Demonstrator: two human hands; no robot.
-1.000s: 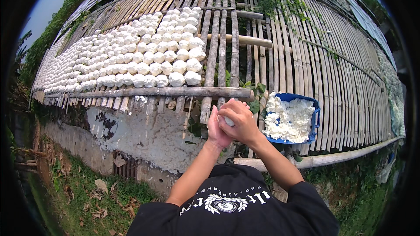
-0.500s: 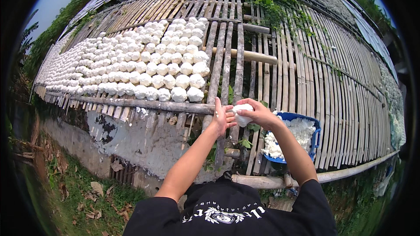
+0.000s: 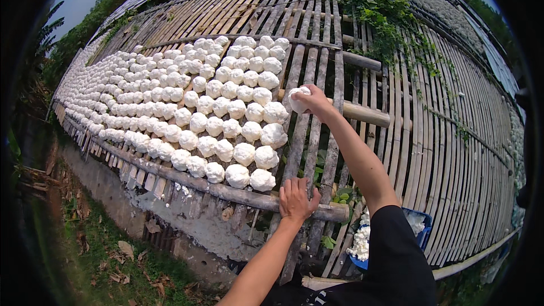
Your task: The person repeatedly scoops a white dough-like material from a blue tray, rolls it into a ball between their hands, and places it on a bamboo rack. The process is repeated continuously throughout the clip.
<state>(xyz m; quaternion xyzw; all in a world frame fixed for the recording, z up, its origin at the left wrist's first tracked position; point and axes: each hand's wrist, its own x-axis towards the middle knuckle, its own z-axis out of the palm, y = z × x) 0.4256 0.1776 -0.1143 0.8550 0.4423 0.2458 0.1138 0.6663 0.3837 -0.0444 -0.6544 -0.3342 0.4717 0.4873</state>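
White lumps (image 3: 187,110), rounded and set in close rows, cover the left half of a slatted bamboo rack (image 3: 453,153); the rows run away to the upper left and end at a ragged edge near the rack's middle; below them a thick bamboo pole (image 3: 226,192) lies along the rack's near edge, with a concrete wall (image 3: 113,187) and leaf-strewn grass under it; the left hand (image 3: 296,199) rests flat on that pole, fingers spread and holding nothing, just below the nearest lump of the last row; half a second ago both hands were together in front of the chest, cupped round one lump, and the left has since dropped to the pole; the right hand (image 3: 314,102) now reaches out over the slats with the arm stretched, its fingers closed round a single white ball (image 3: 297,100), which sits just right of the end of the rows, beside the outermost lumps and above a short crosswise bamboo bar (image 3: 362,114); whether the ball already touches the slats cannot be told; green vine (image 3: 391,28) trails over the rack beyond; at the lower right a blue tub (image 3: 422,232) of the same white stuff shows partly behind the black sleeve; earlier it lay in fuller view beside the hands.
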